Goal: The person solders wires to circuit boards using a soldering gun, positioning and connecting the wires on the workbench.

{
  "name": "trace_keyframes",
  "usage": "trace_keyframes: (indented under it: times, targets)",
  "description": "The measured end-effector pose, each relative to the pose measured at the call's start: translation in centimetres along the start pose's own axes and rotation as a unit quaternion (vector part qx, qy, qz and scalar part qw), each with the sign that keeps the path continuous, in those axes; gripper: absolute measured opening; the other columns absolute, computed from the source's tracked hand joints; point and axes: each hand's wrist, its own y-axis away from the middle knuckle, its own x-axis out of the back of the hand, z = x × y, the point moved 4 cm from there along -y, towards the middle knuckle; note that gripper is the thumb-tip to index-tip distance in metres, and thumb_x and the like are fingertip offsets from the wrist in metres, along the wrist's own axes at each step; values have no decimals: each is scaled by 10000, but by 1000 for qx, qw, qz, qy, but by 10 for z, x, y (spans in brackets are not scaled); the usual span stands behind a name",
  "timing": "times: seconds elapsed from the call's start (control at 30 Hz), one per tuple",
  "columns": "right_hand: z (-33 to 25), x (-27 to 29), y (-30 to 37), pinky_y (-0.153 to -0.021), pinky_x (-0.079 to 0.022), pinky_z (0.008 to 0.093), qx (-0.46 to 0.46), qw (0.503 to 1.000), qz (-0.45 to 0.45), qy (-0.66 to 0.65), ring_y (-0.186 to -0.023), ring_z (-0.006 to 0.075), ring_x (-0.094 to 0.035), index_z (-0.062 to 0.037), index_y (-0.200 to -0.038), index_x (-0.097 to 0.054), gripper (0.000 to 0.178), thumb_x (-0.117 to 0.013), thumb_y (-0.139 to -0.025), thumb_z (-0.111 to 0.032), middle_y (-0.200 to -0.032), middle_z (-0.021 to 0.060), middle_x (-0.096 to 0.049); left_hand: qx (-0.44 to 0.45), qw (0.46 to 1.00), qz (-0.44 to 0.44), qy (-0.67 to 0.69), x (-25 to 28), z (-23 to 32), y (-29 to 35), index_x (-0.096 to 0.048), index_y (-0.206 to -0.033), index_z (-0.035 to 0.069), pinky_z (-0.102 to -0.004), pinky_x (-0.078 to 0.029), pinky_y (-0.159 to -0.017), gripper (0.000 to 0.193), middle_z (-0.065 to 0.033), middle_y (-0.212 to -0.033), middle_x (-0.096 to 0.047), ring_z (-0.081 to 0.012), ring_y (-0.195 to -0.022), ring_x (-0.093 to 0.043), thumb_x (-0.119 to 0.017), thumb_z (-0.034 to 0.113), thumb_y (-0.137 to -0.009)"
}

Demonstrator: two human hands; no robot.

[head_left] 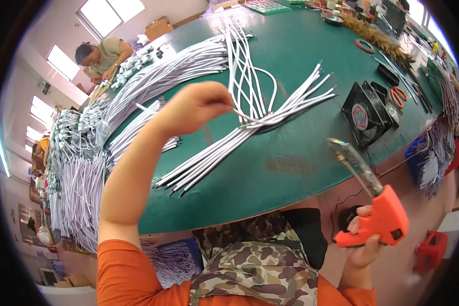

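Reaching over the green table [229, 204], my left hand [205, 101] has its fingers closed on the end of a white cable. That cable runs down to a spot where bundles of white cables [217, 155] cross on the tabletop. Dark tips show at several cable ends. My right hand [364, 251] grips an orange soldering gun [388, 217] beyond the table's near right edge. Its long metal front points up and left, toward the table and apart from the cables. My left fingertips are partly hidden by the hand itself.
A black fan [364, 117] stands at right, near orange-handled scissors [398, 97] and a red ring-shaped roll [364, 46]. Heaped white cables [173, 64] cover the table's left side. A co-worker [107, 55] bends over the far left. A red stool [431, 249] stands at lower right.
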Motion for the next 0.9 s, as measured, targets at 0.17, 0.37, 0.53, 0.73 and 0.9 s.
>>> trace_keyframes:
  times: [0.17,0.37,0.53,0.73,0.9]
  targets:
    - [-19,-1,-5,-610,-455,246,66,997,-33,10,-700,114,-549,25,-1210,-480,681,-584,-919,-583,-1098,121,-569,250,925,73,277,-63,34,81,-640,-976,58,-202,-455,-554,71,13,-798,-584,-47,-635,-545,-651,54,-906]
    - [32,-68,-5,-831,-547,380,-32,974,-156,-161,-1014,259,-652,58,-1375,-431,689,-640,-940,-434,-1241,191,-615,114,983,59,128,-139,51,122,-645,-944,6,-284,-494,-670,72,-66,-863,-614,-145,-774,-623,-672,11,-878]
    - [46,-117,-14,-956,-488,419,-12,945,-237,-225,-1146,268,-603,59,-1387,-424,631,-617,-963,-366,-1257,192,-609,133,931,91,328,-136,55,133,-628,-979,12,-231,-473,-618,83,-33,-888,-621,-58,-707,-590,-657,-2,-902]
    - [73,-142,-17,-1017,-448,408,-108,955,-235,-149,-1177,260,-586,24,-1382,-453,553,-555,-999,-360,-1280,179,-606,124,986,45,104,-140,51,134,-552,-1215,30,-329,-526,-681,375,-94,-899,-656,-204,-797,-654,-690,36,-867]
    - [74,-131,-15,-1023,-438,417,-52,961,-228,-145,-1204,276,-571,24,-1395,-437,637,-590,-972,-427,-1268,187,-611,103,993,49,26,-136,50,142,-625,-1037,26,-369,-503,-651,240,-122,-865,-636,-286,-757,-630,-734,60,-826]
